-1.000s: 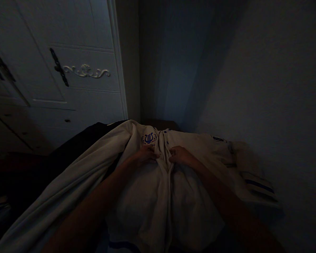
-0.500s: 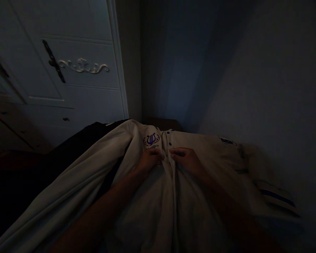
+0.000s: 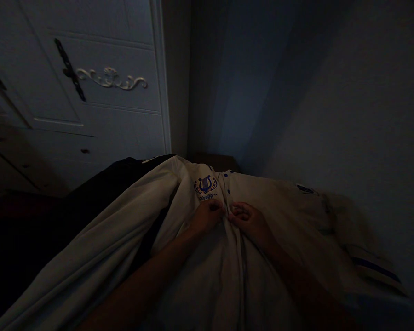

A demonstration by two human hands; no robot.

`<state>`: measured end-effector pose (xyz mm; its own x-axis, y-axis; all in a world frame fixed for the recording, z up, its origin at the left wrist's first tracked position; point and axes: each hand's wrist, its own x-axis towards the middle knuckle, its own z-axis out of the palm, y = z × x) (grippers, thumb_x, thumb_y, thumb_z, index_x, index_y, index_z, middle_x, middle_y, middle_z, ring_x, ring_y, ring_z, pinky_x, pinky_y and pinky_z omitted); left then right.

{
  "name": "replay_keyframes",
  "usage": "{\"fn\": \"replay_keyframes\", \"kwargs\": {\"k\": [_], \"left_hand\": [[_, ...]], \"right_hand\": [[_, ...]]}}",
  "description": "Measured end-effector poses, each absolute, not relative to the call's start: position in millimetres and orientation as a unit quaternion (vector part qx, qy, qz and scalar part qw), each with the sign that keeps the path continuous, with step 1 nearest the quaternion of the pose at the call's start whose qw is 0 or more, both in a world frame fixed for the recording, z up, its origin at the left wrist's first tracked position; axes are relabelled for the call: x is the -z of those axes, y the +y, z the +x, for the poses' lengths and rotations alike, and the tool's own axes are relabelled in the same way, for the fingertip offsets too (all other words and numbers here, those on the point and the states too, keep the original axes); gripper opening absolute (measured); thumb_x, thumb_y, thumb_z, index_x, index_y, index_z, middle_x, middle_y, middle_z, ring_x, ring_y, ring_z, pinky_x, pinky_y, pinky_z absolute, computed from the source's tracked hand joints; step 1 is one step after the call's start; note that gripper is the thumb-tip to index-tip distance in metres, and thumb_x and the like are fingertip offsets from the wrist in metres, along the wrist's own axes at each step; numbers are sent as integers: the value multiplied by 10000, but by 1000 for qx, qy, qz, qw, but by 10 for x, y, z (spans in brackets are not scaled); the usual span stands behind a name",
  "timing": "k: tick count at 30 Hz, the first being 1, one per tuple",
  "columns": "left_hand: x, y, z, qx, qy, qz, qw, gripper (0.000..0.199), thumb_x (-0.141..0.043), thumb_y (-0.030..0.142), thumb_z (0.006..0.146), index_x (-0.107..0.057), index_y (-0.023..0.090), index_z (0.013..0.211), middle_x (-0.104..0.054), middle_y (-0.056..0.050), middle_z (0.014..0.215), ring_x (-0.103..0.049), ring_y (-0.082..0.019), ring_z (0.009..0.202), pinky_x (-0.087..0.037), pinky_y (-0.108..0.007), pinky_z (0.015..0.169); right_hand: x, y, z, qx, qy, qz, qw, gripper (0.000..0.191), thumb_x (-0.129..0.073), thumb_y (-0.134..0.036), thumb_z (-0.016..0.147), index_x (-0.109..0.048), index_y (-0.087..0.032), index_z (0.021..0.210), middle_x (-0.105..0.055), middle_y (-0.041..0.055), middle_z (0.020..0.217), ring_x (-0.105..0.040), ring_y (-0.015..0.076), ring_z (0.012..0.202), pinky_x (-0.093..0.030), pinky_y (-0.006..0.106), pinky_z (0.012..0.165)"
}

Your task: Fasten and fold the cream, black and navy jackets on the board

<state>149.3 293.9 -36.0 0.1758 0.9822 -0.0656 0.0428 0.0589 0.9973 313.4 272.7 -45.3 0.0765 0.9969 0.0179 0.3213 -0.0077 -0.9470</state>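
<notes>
A cream jacket lies spread out in front of me, with a blue lyre emblem on its chest and blue snap buttons down the front opening. My left hand pinches the front edge just below the emblem. Opposite it, my right hand has its fingers closed on the other front edge, below the visible snaps. The fingertips of both hands nearly meet at the opening. Whatever sits right under the fingertips is hidden, and the scene is dim.
A white cabinet with a dark handle and carved trim stands at the left back. The wall rises behind and to the right. Dark clothing lies left of the jacket, and a brown object sits behind its collar.
Both hands have come closer together at the front opening, slightly lower on the jacket. The right fingers are more curled. The camera view has shifted a little.
</notes>
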Motion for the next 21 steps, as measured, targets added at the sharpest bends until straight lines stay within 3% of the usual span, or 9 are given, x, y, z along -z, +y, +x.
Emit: {"fn": "replay_keyframes", "kwargs": {"k": [5, 11, 21], "left_hand": [[371, 2933, 1491, -434, 486, 535, 538, 64, -600, 145, 712, -545, 159, 684, -542, 52, 564, -506, -76, 486, -386, -186, 502], [384, 2939, 1483, -437, 489, 522, 546, 48, -621, 139, 695, -574, 150, 691, -561, 43, 557, -516, -72, 467, -390, -174, 484], [339, 2934, 1496, -444, 503, 440, 597, 158, -695, 141, 648, -551, 159, 710, -578, 45, 563, -520, -70, 440, -411, -176, 461]], "right_hand": [[446, 2727, 3159, -380, -545, -594, 455, 509, -757, -415, 594, -714, -129, 1013, -732, 103, 956, -703, 154, 816, -575, 247, 740], [382, 2715, 3164, -403, -489, -587, 504, 587, -814, -464, 524, -720, -124, 993, -737, 112, 979, -716, 188, 857, -589, 267, 760], [436, 2638, 3051, -313, -529, -611, 499, 489, -748, -521, 648, -709, -152, 966, -729, 102, 978, -711, 177, 885, -585, 265, 806]]}}
